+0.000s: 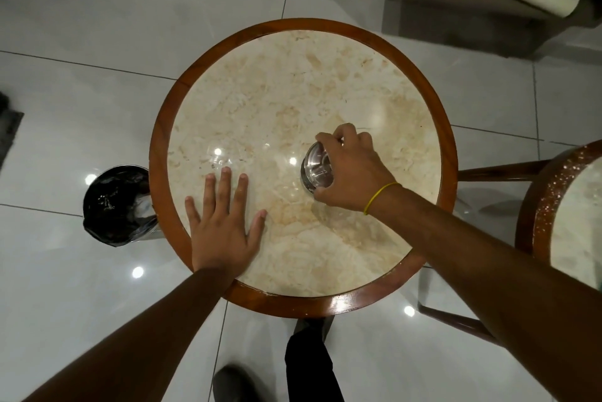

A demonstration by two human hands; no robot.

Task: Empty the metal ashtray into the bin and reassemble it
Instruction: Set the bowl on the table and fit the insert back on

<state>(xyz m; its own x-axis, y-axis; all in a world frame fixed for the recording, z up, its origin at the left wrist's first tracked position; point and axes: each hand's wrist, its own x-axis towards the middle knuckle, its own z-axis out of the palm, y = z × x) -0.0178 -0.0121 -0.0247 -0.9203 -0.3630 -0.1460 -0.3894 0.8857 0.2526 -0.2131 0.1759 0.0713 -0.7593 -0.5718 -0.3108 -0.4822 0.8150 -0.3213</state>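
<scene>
The metal ashtray (314, 169) stands on the round marble-topped table (325, 82), right of the table's middle and a little toward the near side, with its shiny top facing up. It is a round, squat thing, so it shows no clear long axis; its visible part bulges out to the left from under the hand that covers it. The right hand (350, 170) comes down on it from above, fingers curled around its rim on the far and near sides, grasping it. A yellow band (379, 196) circles that wrist. The left hand (224, 222) lies flat on the near-left part of the tabletop, palm down, fingers spread and holding nothing, well apart from the ashtray. On the tiled floor (81, 27) just left of the table stands the bin (114, 203), lined with a black bag, its mouth open upward and partly tucked under the table's wooden edge.
</scene>
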